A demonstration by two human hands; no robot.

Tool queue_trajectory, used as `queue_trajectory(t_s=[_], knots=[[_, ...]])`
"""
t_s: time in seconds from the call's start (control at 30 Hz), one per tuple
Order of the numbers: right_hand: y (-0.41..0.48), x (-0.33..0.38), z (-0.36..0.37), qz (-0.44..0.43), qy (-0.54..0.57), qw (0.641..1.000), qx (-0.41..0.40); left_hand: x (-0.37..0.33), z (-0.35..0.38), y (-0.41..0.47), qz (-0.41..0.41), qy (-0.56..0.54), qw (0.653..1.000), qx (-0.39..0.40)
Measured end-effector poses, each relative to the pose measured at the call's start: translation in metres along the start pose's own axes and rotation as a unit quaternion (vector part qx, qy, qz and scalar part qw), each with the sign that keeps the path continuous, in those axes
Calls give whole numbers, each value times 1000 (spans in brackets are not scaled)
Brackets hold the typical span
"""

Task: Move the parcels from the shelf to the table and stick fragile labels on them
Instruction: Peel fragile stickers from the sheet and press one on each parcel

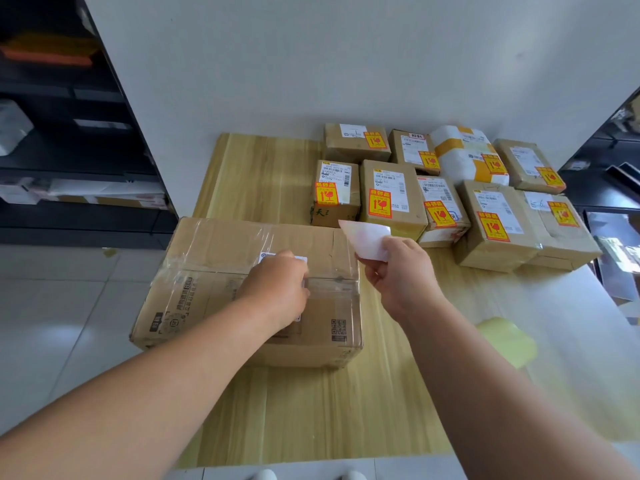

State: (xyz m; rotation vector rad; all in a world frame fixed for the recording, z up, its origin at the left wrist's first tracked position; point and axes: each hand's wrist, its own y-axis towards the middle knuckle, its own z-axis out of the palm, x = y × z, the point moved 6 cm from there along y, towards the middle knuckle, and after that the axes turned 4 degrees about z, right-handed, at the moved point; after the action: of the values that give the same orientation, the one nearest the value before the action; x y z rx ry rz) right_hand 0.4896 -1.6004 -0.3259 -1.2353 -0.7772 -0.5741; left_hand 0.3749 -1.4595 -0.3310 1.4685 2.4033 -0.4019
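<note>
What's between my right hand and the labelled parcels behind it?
Head view: only the white sheet the right hand pinches, raised toward the labelled parcels.

**Bare arms, white shoe tips**

Nothing but skin on left hand (277, 282) and right hand (398, 271). Same for left forearm (166, 372) and right forearm (485, 375), bare all the way to the frame edge. Two rounded white shoe tips (264, 474) at bottom edge, cropped and blurred.

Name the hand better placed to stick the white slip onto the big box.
Right, probably. The right hand pinches the white slip by the far right corner of the big box, so no handover is needed. The left hand rests on the box top, steadying it.
</note>
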Motion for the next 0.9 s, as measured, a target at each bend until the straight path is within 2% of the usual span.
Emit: queue_trajectory(t_s=[0.07, 0.13, 0.2, 0.37, 0.57, 0.73, 0.9], knots=[[-5, -2, 6, 20, 29, 999, 14, -18, -21, -5, 48, -34, 994, -87], [-9, -3, 11, 34, 46, 998, 15, -43, -42, -11, 142, -7, 973, -183], [-14, -5, 17, 45, 48, 998, 17, -63, -49, -16, 208, 42, 948, -235], [-28, -10, 27, 77, 34, 996, 40, -70, -47, -19, 234, 120, 931, -252], [-36, -17, 29, 118, 52, 989, 79, -66, -53, -21, 224, 93, 926, -290], [-47, -17, 28, 170, 52, 977, 117, -70, -52, -21, 262, 131, 910, -293], [-55, -16, 25, 186, 24, 969, 162, -67, -54, -24, 277, 140, 904, -295]])
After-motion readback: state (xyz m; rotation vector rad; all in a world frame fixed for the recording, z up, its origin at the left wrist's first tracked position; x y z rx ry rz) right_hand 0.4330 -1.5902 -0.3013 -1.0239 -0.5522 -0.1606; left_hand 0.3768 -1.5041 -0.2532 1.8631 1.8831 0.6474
